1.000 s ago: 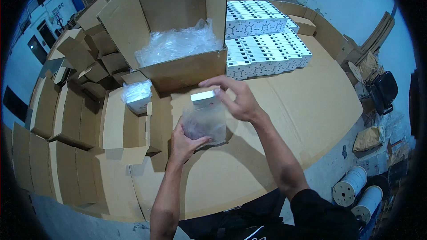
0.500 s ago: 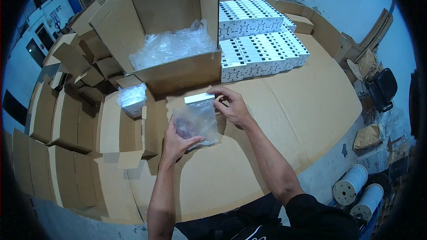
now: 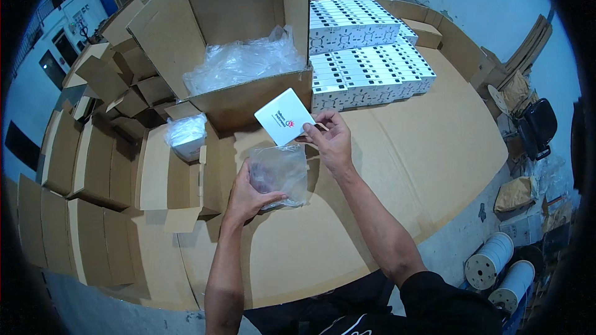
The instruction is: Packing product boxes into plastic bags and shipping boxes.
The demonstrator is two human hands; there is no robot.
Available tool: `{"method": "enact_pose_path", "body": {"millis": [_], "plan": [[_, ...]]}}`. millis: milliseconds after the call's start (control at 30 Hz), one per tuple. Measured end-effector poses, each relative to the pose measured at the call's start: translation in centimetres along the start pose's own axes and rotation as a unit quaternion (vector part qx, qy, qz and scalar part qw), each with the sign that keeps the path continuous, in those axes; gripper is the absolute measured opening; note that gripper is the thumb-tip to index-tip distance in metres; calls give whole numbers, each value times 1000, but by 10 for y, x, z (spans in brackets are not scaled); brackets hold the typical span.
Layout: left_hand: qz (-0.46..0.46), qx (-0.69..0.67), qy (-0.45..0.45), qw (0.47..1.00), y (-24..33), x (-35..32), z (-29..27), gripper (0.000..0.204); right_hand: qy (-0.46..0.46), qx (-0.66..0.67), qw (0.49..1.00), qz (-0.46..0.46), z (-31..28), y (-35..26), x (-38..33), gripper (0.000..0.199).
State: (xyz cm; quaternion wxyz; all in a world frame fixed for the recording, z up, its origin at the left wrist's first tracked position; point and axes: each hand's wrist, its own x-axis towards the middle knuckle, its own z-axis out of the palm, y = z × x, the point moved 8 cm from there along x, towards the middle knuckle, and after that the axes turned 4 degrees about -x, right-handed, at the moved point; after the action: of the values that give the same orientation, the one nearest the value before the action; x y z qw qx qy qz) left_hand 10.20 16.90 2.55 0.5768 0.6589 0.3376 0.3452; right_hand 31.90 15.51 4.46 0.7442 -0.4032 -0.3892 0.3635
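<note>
Between the thumb and fingers of my right hand (image 3: 333, 141) is a flat white square piece (image 3: 282, 115), tilted, with a small red mark and dark print on its face. I cannot make out whether it is a card or a thin case. My left hand (image 3: 247, 192) grips a clear plastic bag (image 3: 282, 177) by its left side, thumb across the front. The white piece is above the bag's top edge, its lower corner close to it. What the bag holds, if anything, is hard to see through the hazy film.
A large open carton (image 3: 261, 96) with clear plastic bags (image 3: 248, 62) stands beyond my hands. White printed boxes (image 3: 372, 80) are stacked to its right. At left, a small open carton (image 3: 155, 170) holds a plastic-wrapped white bundle (image 3: 187, 136), among several more open cartons (image 3: 93, 161).
My right hand has lifted the white piece up from the bag's top and turned its printed face into view. The left hand still holds the bag in about the same place.
</note>
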Motion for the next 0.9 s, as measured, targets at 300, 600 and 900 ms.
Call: {"method": "enact_pose_path", "body": {"millis": [300,600,900], "plan": [[-9,5,2,1000,-5,1,-3,91,-43,-6,998,48,-5,9,1,20],[0,1,7,1000,-3,0,-3,86,-11,67,996,58,-5,14,0,16],[-5,-4,-14,1000,4,-2,2,84,-10,141,987,80,0,20,-4,15]]}}
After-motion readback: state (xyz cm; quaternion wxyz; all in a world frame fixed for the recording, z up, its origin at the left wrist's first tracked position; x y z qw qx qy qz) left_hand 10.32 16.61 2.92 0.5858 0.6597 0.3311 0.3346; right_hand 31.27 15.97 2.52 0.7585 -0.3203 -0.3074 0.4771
